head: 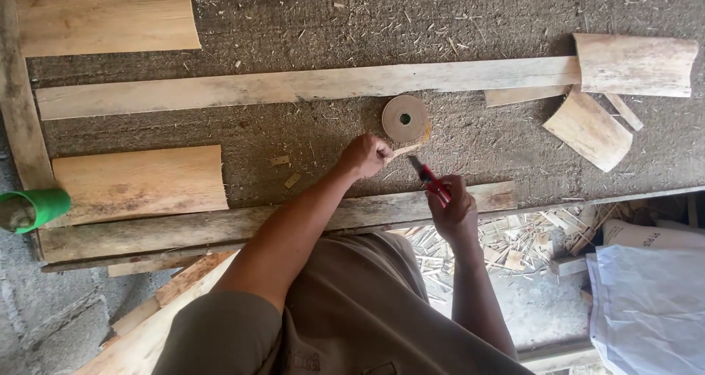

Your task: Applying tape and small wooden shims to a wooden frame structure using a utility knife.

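Note:
My left hand (364,155) is closed around a thin pale wood stick (405,150) whose tip points right, just below a brown roll of tape (405,118) lying flat on the worktop. My right hand (453,210) grips a red-handled utility knife (429,178); its dark blade points up-left toward the end of the stick. Both hands hover over the rough, sawdust-strewn worktop (308,136), a little above the near wooden plank (242,224).
A long plank (294,85) crosses the worktop behind the tape. Curved pale wood sheets lie at top left (106,15), left (139,184) and right (635,64). A green cylinder (33,208) sits at the left edge. Wood offcuts (514,246) and white sacks (650,301) lie on the floor.

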